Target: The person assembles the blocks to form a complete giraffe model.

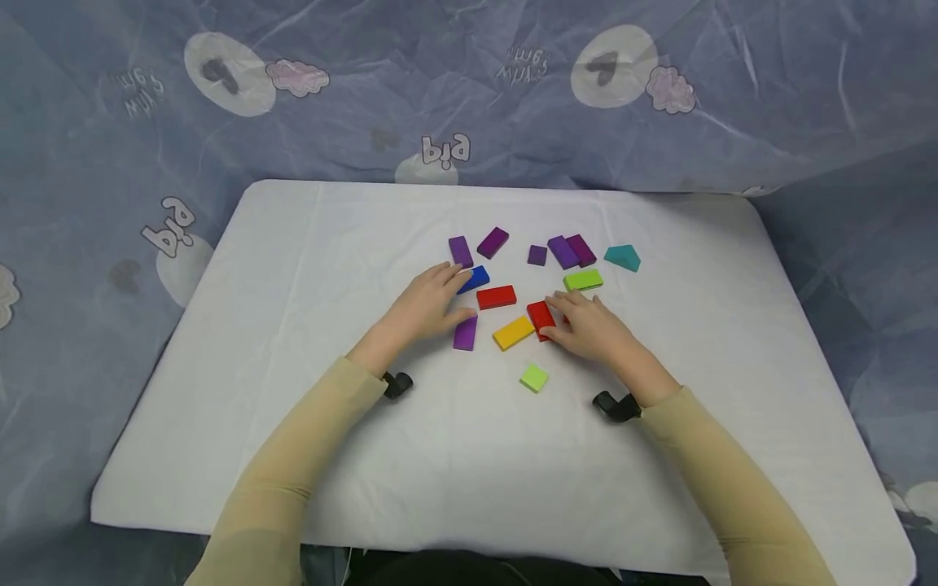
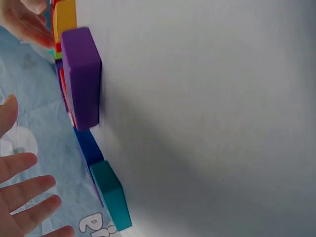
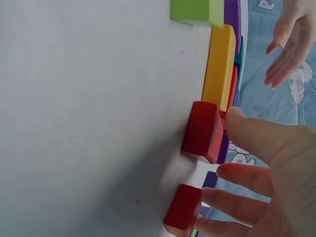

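Note:
My left hand (image 1: pixel 423 303), fingers spread, hovers by a blue block (image 1: pixel 476 279) and a purple block (image 1: pixel 465 334). In the left wrist view a teal block (image 2: pixel 112 195) stands beyond that purple block (image 2: pixel 83 79); the hand covers it in the head view. My right hand (image 1: pixel 589 327) is held over the right side of a red block (image 1: pixel 541 319), thumb and fingers apart. The right wrist view shows a second red block (image 3: pixel 183 210) under its fingers. A yellow block (image 1: pixel 514 333) lies against the first red one, and another red block (image 1: pixel 497 297) lies between the hands.
Several purple blocks (image 1: pixel 493 242) lie toward the back of the white table (image 1: pixel 293 456). At right are a green block (image 1: pixel 583 280) and a teal piece (image 1: pixel 622 258). A small green block (image 1: pixel 534 378) lies nearer the front. A blue patterned sheet (image 1: pixel 469 89) hangs behind.

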`<action>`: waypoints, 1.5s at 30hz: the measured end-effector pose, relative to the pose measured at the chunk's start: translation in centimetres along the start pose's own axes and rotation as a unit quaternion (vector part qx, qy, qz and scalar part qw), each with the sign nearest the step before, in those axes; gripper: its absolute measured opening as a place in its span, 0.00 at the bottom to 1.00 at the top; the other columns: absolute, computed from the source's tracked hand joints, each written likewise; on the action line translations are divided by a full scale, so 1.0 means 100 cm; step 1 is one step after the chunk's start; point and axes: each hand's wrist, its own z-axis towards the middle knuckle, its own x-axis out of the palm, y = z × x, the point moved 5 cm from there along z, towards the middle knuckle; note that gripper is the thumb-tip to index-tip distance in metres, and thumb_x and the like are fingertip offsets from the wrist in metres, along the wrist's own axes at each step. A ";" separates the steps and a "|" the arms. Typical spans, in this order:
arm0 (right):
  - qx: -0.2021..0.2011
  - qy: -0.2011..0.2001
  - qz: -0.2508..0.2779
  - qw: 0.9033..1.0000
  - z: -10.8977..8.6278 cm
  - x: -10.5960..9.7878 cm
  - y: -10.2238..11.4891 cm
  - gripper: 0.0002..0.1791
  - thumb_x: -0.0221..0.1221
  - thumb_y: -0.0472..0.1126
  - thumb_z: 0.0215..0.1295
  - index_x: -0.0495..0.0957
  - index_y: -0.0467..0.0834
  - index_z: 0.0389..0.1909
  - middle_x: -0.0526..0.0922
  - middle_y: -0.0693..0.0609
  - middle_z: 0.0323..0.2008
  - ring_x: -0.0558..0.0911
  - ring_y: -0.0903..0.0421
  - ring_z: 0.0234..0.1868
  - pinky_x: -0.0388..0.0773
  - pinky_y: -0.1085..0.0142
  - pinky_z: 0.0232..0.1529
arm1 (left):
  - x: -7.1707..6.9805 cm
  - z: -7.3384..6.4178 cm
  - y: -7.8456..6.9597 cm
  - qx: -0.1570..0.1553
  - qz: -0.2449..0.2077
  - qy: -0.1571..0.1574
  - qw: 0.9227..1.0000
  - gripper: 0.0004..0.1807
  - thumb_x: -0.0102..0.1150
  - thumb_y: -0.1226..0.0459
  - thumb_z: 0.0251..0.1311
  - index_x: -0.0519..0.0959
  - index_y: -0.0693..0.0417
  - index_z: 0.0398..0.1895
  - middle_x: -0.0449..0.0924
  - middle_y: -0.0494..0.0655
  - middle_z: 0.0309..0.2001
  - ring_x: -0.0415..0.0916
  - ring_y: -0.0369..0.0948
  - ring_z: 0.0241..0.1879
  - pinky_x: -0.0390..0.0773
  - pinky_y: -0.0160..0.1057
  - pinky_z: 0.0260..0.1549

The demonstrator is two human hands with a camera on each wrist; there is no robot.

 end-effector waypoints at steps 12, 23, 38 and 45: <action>-0.016 -0.033 0.007 0.999 0.002 0.005 0.015 0.35 0.67 0.49 0.61 0.72 0.35 0.65 0.79 0.36 0.51 0.77 0.41 0.51 0.77 0.48 0.58 | 0.021 0.002 -0.032 0.057 -0.003 0.038 0.998 0.31 0.58 0.47 0.66 0.73 0.56 0.65 0.74 0.54 0.63 0.69 0.49 0.63 0.70 0.45 0.67; 0.014 -0.043 0.019 0.999 0.001 0.006 0.014 0.29 0.67 0.42 0.61 0.74 0.34 0.61 0.80 0.38 0.47 0.75 0.42 0.50 0.74 0.50 0.54 | 0.039 0.021 -0.065 0.033 0.036 0.079 0.996 0.29 0.65 0.50 0.60 0.74 0.56 0.59 0.80 0.49 0.48 0.76 0.42 0.44 0.81 0.38 0.46; 0.013 -0.015 0.065 0.998 0.004 0.006 0.018 0.25 0.67 0.38 0.60 0.78 0.36 0.58 0.80 0.41 0.46 0.78 0.46 0.46 0.79 0.52 0.55 | 0.043 -0.014 -0.058 0.043 -0.046 0.089 0.994 0.19 0.69 0.57 0.58 0.81 0.52 0.51 0.80 0.45 0.42 0.74 0.40 0.41 0.80 0.35 0.50; -0.022 0.002 0.098 0.995 0.011 0.011 0.029 0.22 0.67 0.37 0.59 0.79 0.38 0.56 0.81 0.43 0.47 0.78 0.47 0.48 0.80 0.53 0.56 | 0.048 -0.022 -0.053 0.012 -0.096 0.067 0.993 0.18 0.72 0.56 0.55 0.82 0.53 0.46 0.78 0.44 0.38 0.73 0.39 0.37 0.79 0.33 0.45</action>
